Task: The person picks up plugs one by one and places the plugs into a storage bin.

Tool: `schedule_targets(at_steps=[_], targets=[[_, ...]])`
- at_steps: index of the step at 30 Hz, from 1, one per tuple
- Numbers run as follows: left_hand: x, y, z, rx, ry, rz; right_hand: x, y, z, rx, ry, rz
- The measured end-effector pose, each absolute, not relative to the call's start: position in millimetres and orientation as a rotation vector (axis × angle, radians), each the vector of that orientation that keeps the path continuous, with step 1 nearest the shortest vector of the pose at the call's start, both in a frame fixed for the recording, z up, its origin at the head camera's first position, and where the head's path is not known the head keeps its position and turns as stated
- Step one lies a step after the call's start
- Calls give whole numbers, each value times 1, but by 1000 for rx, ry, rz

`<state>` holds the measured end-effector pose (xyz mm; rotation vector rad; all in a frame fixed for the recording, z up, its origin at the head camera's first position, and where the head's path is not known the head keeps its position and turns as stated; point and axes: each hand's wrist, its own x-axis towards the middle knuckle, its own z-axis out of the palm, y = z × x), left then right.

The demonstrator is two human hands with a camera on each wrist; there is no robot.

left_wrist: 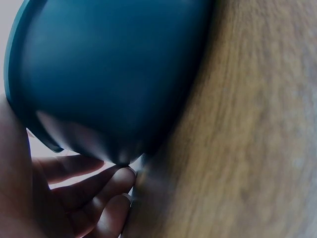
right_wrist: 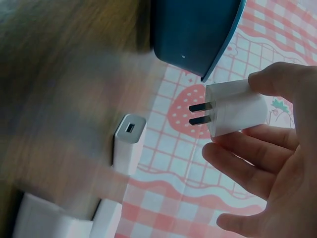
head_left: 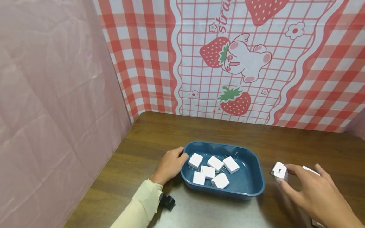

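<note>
On the brown wood-grain bench (head_left: 154, 129): work status, partway

Reference dial: head view, centred on the dark-blue rectangular tray with rounded corners (head_left: 246, 180); twelve o'clock points to the red-and-white checked cloth printed with strawberries (head_left: 156, 47).

1. Tray contents. Six white block-shaped plug chargers (head_left: 220, 180) lie loose inside, grouped mostly toward nine o'clock and turned in differing directions.

2. Right hand (head_left: 316, 190). Location: outside the tray, at three o'clock. Thumb and fingers are narrowed on one white charger with two flat metal prongs (right_wrist: 235, 109), gripping the body and leaving the prongs free. This charger is apart from the tray wall.

3. Left hand (head_left: 171, 165). Location: nine o'clock, at the tray's end. The thumb lies at the rim and the fingers bend against the outer wall, holding the tray; firmness of grip cannot be told.

4. Units on the bench. Right wrist view: one white charger with its port in sight (right_wrist: 130, 148), plus further white blocks (right_wrist: 44, 218) near eight o'clock, cut off by the frame edge. Exact count: not readable.

5. Progress (judgement). If the tray is being filled, six units are done; the held unit and those on the bench are left. Direction of transfer is not shown.
</note>
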<state>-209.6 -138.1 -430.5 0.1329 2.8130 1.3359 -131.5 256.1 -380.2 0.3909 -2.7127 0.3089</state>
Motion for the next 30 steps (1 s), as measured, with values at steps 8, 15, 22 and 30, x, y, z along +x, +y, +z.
schedule_targets(at_steps=[8,15,22,30], targets=[[-210,-139,-432,145,2815,1329,-137,248,-373,418,-2681,364],[-211,-138,-432,143,2813,1335,-143,239,-368,424,-2660,429],[-211,-141,-432,147,2820,1335,-150,224,-364,432,-2633,481],[-211,-141,-431,161,2823,1332,-154,210,-358,364,-2728,482]])
